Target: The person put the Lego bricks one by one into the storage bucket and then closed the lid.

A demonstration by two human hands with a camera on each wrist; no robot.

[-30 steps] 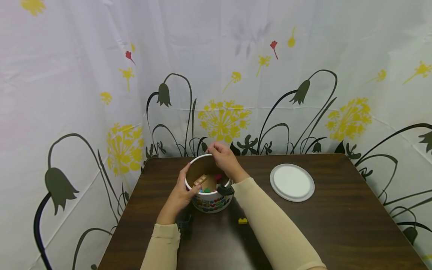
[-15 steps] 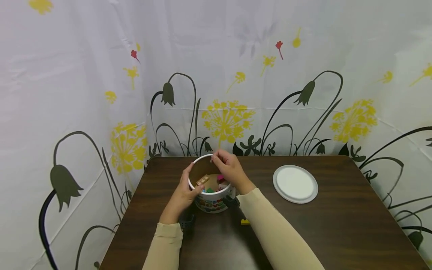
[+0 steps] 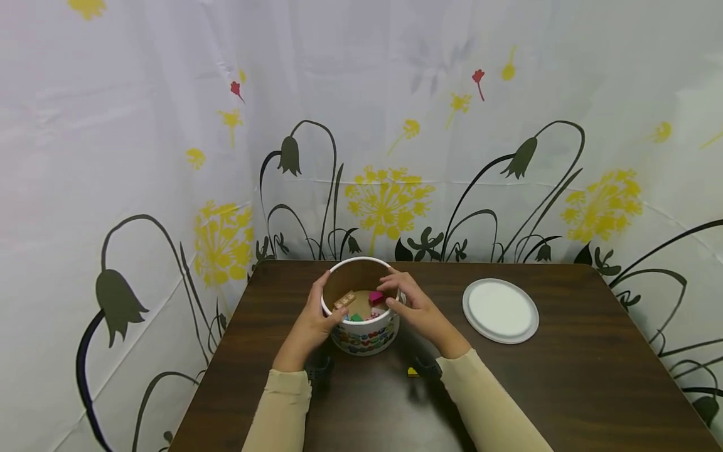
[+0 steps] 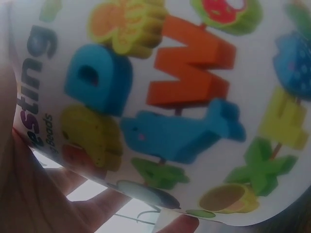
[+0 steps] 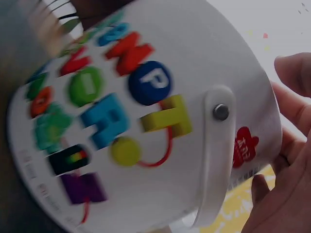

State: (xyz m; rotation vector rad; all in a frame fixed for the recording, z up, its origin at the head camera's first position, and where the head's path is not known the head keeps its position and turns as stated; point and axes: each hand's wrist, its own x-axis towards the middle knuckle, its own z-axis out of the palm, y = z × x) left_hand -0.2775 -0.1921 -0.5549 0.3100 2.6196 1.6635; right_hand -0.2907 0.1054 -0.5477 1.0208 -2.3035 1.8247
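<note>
A white round bucket printed with colourful letters and animals stands on the table, its top uncovered. My left hand grips its left side, thumb over the rim and fingers along the outside wall. At the right rim is my right hand, its fingers loosely bent over the edge, with nothing seen between them. Inside lie a tan brick, a magenta brick, a green piece and a pale pink piece. The right wrist view shows the bucket's white handle hanging down.
A white round lid lies flat on the dark wooden table, right of the bucket. A small yellow brick sits near my right wrist, partly covered by the wrist camera. A flower-printed curtain hangs behind the table.
My right hand has come from the far rim to the right rim, its pinched fingers now loosened. A small pale thing seen at its fingertips earlier no longer shows there. The left hand keeps its grip.
</note>
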